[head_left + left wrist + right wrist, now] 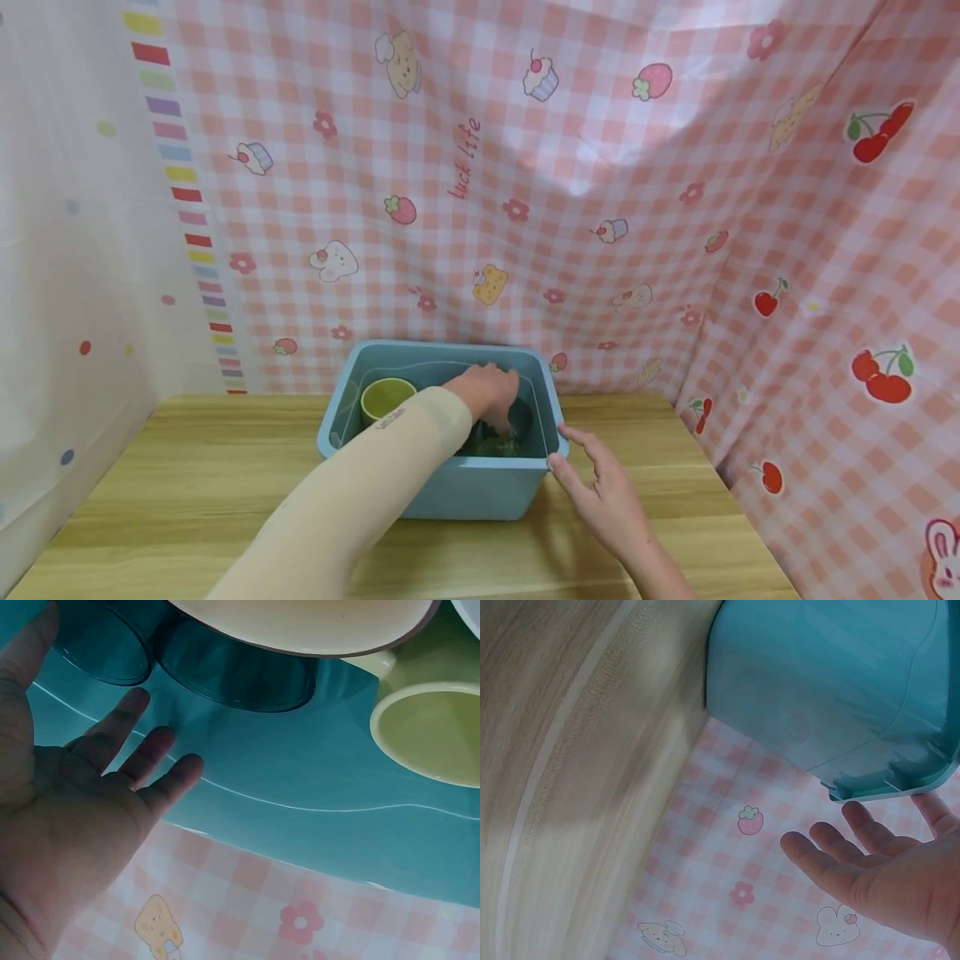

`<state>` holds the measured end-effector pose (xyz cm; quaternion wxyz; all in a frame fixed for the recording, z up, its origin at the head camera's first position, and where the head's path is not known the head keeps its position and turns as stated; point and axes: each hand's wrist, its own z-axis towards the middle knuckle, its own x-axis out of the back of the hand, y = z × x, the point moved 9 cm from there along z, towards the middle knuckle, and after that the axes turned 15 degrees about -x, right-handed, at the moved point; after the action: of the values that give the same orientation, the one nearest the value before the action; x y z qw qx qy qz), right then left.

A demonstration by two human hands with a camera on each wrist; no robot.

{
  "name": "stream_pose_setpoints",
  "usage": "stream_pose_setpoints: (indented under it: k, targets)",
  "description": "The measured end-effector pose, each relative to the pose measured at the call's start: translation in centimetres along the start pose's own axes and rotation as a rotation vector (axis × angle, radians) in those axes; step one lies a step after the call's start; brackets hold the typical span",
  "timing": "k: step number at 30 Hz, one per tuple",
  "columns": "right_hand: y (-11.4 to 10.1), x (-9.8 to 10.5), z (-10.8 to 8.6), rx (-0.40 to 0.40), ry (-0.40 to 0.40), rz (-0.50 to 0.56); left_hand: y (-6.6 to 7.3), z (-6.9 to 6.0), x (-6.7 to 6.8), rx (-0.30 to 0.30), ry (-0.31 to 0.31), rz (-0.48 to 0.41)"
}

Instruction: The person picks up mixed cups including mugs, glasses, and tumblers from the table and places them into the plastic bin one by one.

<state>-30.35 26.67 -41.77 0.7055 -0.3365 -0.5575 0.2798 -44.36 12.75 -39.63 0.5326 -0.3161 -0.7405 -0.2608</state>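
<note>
My left hand point(486, 393) reaches down inside a light blue plastic bin point(480, 492). In the left wrist view its fingers are spread and mostly straight, beside two dark teal glasses point(238, 671); whether a fingertip touches one, I cannot tell. A cream bowl with a brown rim point(322, 626) lies close to the glasses. Toward the bin's left side stands a yellow-green cup point(388, 397). At the front right corner, my right hand point(609, 496) touches the bin's rim with its thumb and fingertips, the fingers extended.
The bin stands on a wood-grain table point(225, 467). Behind it hangs a pink checked cloth point(450, 242), close to the rim, and another stretch of cloth point(817, 333) bounds the right side. A white edge point(469, 611) of another item shows near the cup.
</note>
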Motion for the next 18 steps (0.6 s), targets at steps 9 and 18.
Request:
stream_pose_setpoints:
  k: [9,18]
  targets:
    - [-0.5,0.0,-0.1,0.016,-0.006,-0.014,-0.4,-0.7,0.7,-0.005,0.035,0.003]
    - [-0.3,0.0,-0.1,0.020,-0.004,-0.015,-1.0,-2.4,2.3,0.009,0.051,-0.019]
